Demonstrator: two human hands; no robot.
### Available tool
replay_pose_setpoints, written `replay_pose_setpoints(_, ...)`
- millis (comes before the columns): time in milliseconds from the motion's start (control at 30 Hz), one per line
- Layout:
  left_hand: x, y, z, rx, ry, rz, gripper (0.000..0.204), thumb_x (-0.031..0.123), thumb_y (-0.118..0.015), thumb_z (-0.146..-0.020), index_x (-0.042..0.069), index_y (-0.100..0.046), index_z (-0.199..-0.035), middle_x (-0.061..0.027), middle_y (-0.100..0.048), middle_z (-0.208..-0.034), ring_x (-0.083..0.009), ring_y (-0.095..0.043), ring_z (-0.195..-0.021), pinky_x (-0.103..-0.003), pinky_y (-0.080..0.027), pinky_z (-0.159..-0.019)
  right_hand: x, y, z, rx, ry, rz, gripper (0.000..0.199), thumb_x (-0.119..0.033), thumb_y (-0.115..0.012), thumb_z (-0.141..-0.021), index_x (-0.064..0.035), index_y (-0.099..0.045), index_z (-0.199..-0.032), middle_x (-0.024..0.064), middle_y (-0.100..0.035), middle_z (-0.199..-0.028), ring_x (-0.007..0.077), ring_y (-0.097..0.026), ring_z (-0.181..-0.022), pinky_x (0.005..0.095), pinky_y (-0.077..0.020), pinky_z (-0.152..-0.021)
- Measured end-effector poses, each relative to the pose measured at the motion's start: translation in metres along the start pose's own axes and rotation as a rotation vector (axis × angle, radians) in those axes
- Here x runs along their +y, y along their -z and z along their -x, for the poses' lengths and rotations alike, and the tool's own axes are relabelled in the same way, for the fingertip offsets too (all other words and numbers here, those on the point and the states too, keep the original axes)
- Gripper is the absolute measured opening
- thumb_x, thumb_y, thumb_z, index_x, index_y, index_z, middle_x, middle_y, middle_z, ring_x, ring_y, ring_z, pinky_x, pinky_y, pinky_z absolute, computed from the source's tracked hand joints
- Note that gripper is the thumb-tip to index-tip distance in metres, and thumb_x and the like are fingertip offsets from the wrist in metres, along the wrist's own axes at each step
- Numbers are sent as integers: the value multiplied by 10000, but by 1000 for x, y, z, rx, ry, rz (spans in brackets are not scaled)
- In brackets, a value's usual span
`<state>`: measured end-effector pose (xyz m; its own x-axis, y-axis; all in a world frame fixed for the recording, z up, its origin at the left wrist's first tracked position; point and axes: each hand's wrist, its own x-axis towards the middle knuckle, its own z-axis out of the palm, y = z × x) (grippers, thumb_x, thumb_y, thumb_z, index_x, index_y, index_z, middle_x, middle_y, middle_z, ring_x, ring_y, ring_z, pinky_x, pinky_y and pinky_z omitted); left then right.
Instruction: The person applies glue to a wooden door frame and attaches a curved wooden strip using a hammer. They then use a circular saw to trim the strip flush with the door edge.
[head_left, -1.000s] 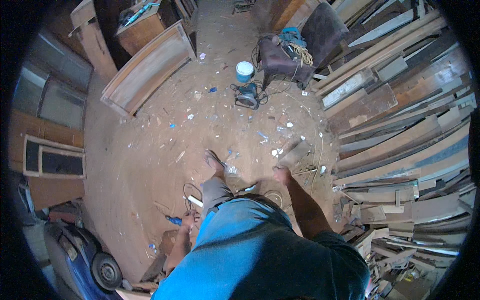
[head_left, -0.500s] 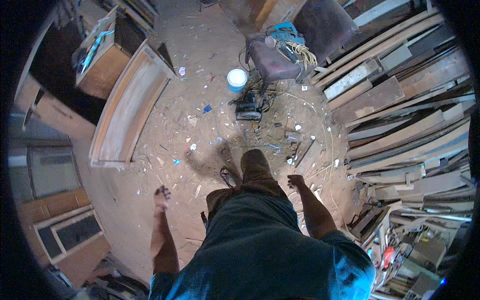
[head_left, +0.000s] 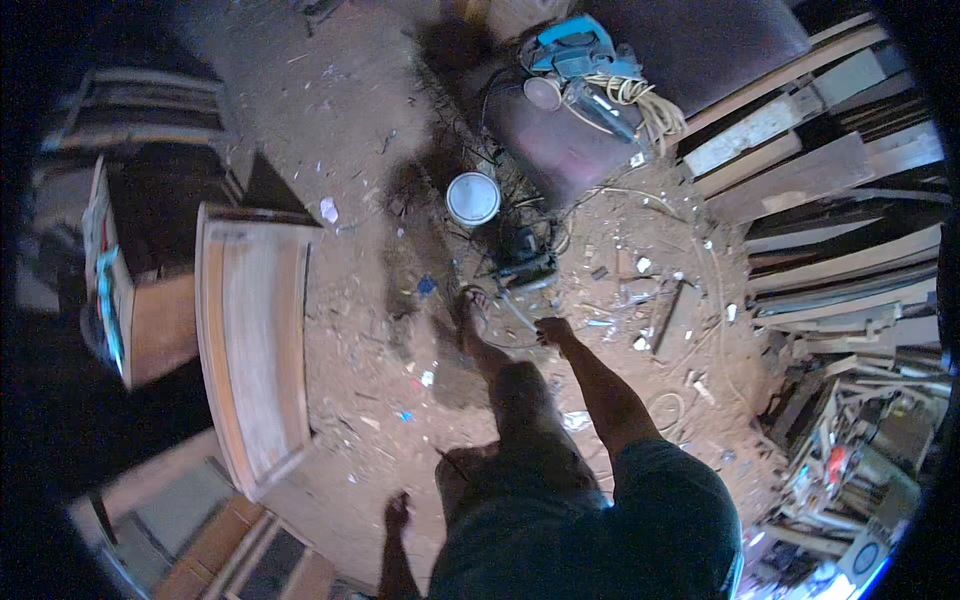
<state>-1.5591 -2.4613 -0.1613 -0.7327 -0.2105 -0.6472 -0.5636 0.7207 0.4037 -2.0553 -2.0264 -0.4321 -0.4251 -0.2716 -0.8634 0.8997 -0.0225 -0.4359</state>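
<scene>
From the head camera, the person is mid-stride across a littered dirt floor, and the step in hand looks like an approach to the dark power tool [head_left: 525, 262] lying just ahead of the leading foot, beside a white bucket [head_left: 473, 198]. The right hand [head_left: 552, 330] swings near it, fingers loosely curled on nothing; the left hand [head_left: 398, 514] hangs low, finger spread unclear. A next move would call for stooping. The tool is dusty, cords tangled around it.

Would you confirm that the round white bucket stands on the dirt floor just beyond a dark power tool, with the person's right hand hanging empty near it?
Nearly: the head view shows the white bucket, the dark power tool and the right hand, but whether that hand is empty is unclear.
</scene>
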Motion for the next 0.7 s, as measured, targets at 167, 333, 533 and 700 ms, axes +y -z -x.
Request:
replay_pose_setpoints(167, 48, 42, -66, -263, 774, 695, 378, 324, -633, -979, 21, -615, -1204, -126, -698, -1069, -219, -698, -890, -342, -573, -712, -35, -47, -197, 419, 17, -294, 400, -324, -713, -882, -31, -606, -1131, 116, -604, -988, 257, -614, -787, 386, -511, -687)
replay_pose_setpoints(333, 105, 148, -232, -84, 851, 927, 436, 385, -587, -1005, 61, -551, -1294, -123, -685, -1109, -229, -688, -910, -331, -560, -742, -39, -16, -341, 1066, -160, -488, 637, -280, -768, -794, 9, -496, -1293, 163, -579, -1275, 325, -608, -1009, 436, -510, -855)
replay_pose_setpoints(533, 145, 210, -289, -108, 724, 719, 417, 372, -552, -1027, 66, -546, -1310, -110, -686, -1117, -212, -680, -929, -336, -543, -788, -72, -65, -298, 959, 53, -794, 449, -108, -759, -783, -53, -552, -1178, 83, -620, -1095, 235, -605, -926, 387, -518, -760)
replay_pose_setpoints(700, 147, 234, -322, -209, 599, 713, 413, 375, -565, -1022, 57, -569, -1285, -106, -690, -1144, -204, -686, -916, -334, -540, -788, -64, -36, -147, 1089, 531, -227, 461, -126, -739, -826, -57, -568, -1249, 57, -625, -1007, 199, -587, -928, 342, -493, -834)
